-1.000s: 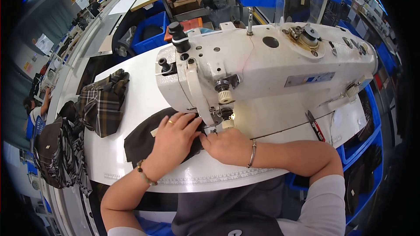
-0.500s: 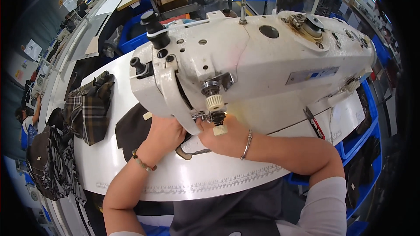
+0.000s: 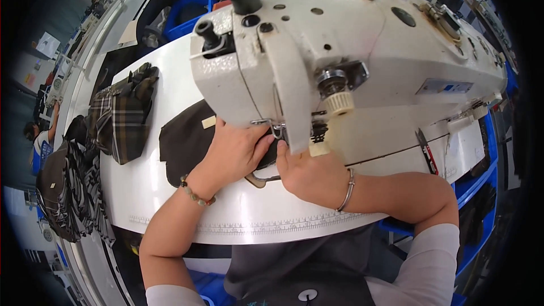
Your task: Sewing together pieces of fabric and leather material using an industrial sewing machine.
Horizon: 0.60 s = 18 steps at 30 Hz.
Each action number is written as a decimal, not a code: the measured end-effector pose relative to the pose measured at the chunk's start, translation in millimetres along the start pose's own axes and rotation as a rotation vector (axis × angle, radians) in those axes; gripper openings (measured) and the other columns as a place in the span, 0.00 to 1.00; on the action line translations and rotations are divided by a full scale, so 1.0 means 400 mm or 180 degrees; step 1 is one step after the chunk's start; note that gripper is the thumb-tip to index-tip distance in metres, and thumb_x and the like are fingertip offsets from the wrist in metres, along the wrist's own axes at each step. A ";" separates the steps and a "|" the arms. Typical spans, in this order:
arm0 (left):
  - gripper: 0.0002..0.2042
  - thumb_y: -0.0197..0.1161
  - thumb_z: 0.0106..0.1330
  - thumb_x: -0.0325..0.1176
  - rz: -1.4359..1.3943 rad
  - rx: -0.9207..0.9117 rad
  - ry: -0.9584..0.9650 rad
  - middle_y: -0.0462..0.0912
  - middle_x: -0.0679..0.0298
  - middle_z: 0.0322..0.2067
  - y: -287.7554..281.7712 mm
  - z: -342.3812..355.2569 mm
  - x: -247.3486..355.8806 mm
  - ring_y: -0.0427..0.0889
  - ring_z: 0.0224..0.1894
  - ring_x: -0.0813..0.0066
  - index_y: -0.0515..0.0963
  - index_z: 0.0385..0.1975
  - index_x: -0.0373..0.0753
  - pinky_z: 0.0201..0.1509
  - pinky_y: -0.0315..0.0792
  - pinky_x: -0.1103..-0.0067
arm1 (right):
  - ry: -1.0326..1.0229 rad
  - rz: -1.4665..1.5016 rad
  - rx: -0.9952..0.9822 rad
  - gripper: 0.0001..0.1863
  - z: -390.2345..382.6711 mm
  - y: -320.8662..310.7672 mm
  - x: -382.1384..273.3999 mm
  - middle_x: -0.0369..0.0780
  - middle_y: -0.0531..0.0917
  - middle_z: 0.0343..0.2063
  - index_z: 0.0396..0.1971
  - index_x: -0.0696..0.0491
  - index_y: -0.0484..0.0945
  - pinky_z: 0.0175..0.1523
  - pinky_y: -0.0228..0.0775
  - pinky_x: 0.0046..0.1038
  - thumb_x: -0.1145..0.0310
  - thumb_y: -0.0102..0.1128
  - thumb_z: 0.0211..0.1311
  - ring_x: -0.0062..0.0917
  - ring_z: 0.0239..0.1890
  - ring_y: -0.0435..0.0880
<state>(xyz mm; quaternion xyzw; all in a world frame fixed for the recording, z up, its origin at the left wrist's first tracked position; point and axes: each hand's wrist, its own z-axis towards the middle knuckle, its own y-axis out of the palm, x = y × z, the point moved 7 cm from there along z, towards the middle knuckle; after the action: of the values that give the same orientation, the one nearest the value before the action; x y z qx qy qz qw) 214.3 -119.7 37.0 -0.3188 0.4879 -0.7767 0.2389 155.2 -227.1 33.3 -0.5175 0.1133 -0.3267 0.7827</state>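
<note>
A dark brown cloth piece (image 3: 184, 141) with a small pale tag lies on the white sewing table (image 3: 164, 209), partly under the head of a white sewing machine (image 3: 374, 45). My left hand (image 3: 235, 150) holds the cloth down left of the needle area, its thumb pointing toward the presser foot. From the right, my right hand (image 3: 311, 175) pinches the cloth's edge close to the needle, its fingertips partly hidden by the machine's head and tension knob. The two thumbs are a short gap apart. Below them, a slim curved metal part (image 3: 258, 181) shows at the cloth's edge.
Red-and-black thread snips (image 3: 429, 153) lie right of the machine arm. Folded plaid cloth pieces (image 3: 127, 122) rest on the table's left, with a dark and striped cloth stack (image 3: 71, 192) beyond its edge. Blue bins (image 3: 190, 14) stand behind; another person works far left.
The head view has shifted closer, so the machine sits higher and further right. My hands have drawn slightly apart, showing both thumbs and more of the cloth between them.
</note>
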 end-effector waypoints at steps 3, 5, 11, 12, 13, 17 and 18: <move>0.05 0.62 0.65 0.30 -0.0236 0.0053 0.0041 0.79 0.53 0.28 -0.003 0.001 -0.003 0.78 0.31 0.49 0.79 0.34 0.35 0.33 0.70 0.64 | -0.0001 0.0087 -0.0080 0.21 0.001 -0.008 -0.006 0.32 0.75 0.12 0.42 0.67 0.82 0.17 0.61 0.25 0.71 0.60 0.48 0.19 0.13 0.76; 0.05 0.63 0.65 0.30 -0.0225 0.0051 0.0013 0.79 0.53 0.27 -0.003 -0.007 -0.006 0.78 0.31 0.49 0.79 0.34 0.35 0.33 0.70 0.64 | 0.0013 0.0204 -0.0060 0.21 0.003 -0.018 -0.011 0.33 0.76 0.13 0.42 0.67 0.82 0.18 0.63 0.25 0.72 0.60 0.48 0.19 0.14 0.77; 0.06 0.63 0.65 0.31 -0.0353 -0.0155 -0.0068 0.78 0.52 0.24 0.015 -0.002 -0.018 0.77 0.29 0.49 0.80 0.34 0.35 0.32 0.70 0.64 | 0.0039 0.0104 -0.0221 0.17 -0.003 -0.023 -0.016 0.33 0.74 0.14 0.40 0.67 0.83 0.19 0.64 0.26 0.73 0.61 0.51 0.21 0.16 0.78; 0.06 0.64 0.65 0.31 -0.0426 -0.0088 -0.0026 0.78 0.52 0.24 0.014 -0.001 -0.017 0.77 0.29 0.49 0.81 0.33 0.35 0.32 0.70 0.65 | 0.0058 0.0126 -0.0222 0.16 -0.003 -0.023 -0.016 0.33 0.74 0.14 0.39 0.66 0.83 0.19 0.64 0.26 0.73 0.61 0.51 0.21 0.16 0.78; 0.06 0.64 0.65 0.31 -0.0424 -0.0098 -0.0026 0.78 0.52 0.24 0.014 -0.002 -0.014 0.77 0.29 0.49 0.81 0.33 0.35 0.32 0.70 0.65 | 0.0078 0.0146 -0.0225 0.15 -0.003 -0.022 -0.015 0.33 0.74 0.14 0.38 0.66 0.83 0.19 0.65 0.25 0.73 0.61 0.51 0.21 0.16 0.78; 0.09 0.66 0.65 0.35 -0.0421 -0.0008 -0.0057 0.79 0.52 0.24 0.018 0.005 -0.018 0.77 0.27 0.50 0.82 0.31 0.34 0.30 0.69 0.66 | 0.0154 0.0160 -0.0275 0.11 -0.007 -0.014 -0.010 0.33 0.74 0.14 0.32 0.63 0.82 0.19 0.65 0.26 0.72 0.61 0.49 0.21 0.16 0.79; 0.10 0.66 0.65 0.36 -0.0466 0.0064 -0.0065 0.79 0.51 0.23 0.014 0.004 -0.022 0.77 0.26 0.50 0.82 0.29 0.34 0.29 0.69 0.66 | 0.0077 0.0053 -0.0343 0.17 -0.005 -0.010 -0.010 0.34 0.74 0.15 0.38 0.65 0.82 0.17 0.63 0.25 0.72 0.60 0.48 0.20 0.16 0.77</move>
<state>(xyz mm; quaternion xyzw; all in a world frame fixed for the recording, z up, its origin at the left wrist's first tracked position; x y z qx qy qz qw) 221.9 -116.8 30.2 -0.3591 0.4530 -0.7936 0.1896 149.5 -227.1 35.3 -0.5539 0.1445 -0.3198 0.7550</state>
